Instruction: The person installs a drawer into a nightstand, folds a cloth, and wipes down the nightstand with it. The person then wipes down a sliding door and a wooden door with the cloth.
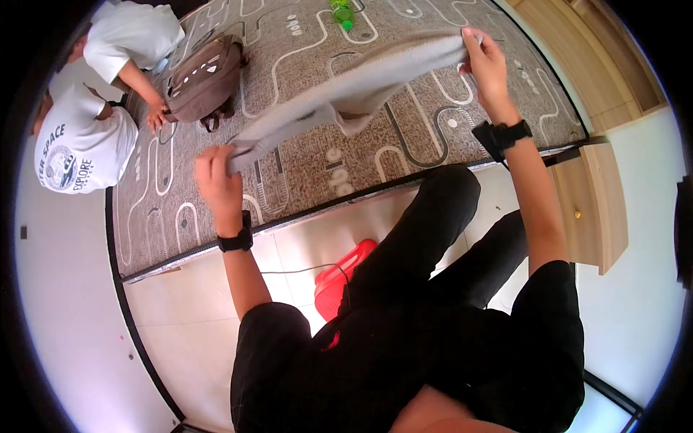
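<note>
A grey cloth garment (346,88) is stretched in the air between my two hands, above the patterned mat (303,162). My left hand (219,180) grips its lower left end, fingers closed round the fabric. At the upper right, my right hand (489,68) pinches the other end between thumb and fingers. The middle of the cloth sags, with a loose fold hanging down. Both wrists wear black straps.
Two people in white shirts (76,141) are at the upper left, one with a hand on a brown backpack (206,81). A green bottle (342,14) lies at the top. A red plastic object (336,289) is on the floor. A wooden drawer unit (588,206) stands right.
</note>
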`<action>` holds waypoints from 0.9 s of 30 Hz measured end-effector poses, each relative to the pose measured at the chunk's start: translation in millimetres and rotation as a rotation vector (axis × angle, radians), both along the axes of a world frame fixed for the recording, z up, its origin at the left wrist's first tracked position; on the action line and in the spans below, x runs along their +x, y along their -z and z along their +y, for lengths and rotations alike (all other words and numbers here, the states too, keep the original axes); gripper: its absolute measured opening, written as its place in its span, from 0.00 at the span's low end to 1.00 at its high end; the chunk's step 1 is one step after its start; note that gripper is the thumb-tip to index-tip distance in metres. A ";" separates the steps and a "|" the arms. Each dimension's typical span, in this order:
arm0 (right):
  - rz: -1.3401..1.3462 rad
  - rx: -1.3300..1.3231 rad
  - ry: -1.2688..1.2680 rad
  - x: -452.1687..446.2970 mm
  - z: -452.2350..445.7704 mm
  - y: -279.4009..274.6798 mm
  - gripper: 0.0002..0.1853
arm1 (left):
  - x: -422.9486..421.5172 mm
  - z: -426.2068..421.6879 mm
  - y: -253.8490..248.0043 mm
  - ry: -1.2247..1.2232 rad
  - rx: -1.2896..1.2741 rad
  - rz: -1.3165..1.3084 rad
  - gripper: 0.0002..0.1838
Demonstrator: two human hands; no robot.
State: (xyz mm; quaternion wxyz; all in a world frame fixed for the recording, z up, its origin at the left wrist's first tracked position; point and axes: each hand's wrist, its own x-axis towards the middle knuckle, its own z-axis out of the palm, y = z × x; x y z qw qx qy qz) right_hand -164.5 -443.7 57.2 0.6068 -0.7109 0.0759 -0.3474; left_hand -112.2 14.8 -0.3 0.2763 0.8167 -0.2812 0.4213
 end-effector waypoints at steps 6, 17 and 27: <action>0.771 -0.243 -0.203 -42.5 -22.9 107.8 0.24 | -18.2 -0.5 77.8 0.120 0.494 0.569 0.35; 1.029 -0.765 -0.417 -58.1 -14.9 140.3 0.30 | -124.3 -122.7 118.1 0.461 0.170 0.558 0.17; 0.259 0.256 -0.690 -134.4 133.5 -39.2 0.03 | -88.3 -196.7 88.4 0.355 -0.100 0.337 0.40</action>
